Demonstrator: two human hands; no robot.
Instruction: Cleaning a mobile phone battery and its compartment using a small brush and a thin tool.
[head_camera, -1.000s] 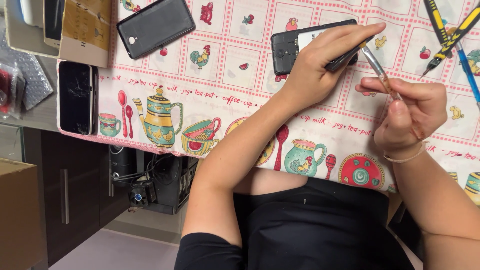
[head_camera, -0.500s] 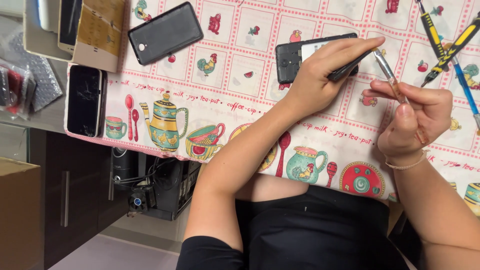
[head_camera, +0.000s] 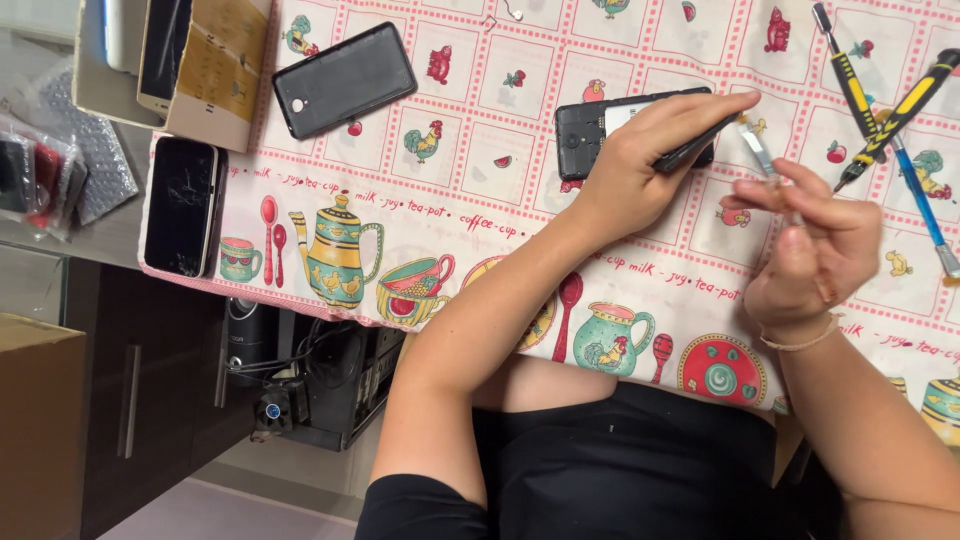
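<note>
My left hand (head_camera: 635, 165) lies on a black phone (head_camera: 585, 130) with its back off and presses it onto the patterned tablecloth (head_camera: 480, 210). The index finger stretches along the phone's right edge. Just right of it, my right hand (head_camera: 815, 255) pinches a thin metal-tipped tool (head_camera: 760, 150). Its tip points up toward the phone's right end, and I cannot tell whether it touches. The right hand is blurred by motion.
A black phone back cover (head_camera: 345, 78) lies at the upper left. A phone with a cracked screen (head_camera: 180, 205) sits at the table's left edge beside a cardboard box (head_camera: 215, 60). Yellow-and-black screwdrivers (head_camera: 850, 85) and a blue-handled tool (head_camera: 925, 210) lie at the right.
The view has shifted a little. My right hand has dropped slightly and blurs as it moves with the tool. My left hand stays on the phone.
</note>
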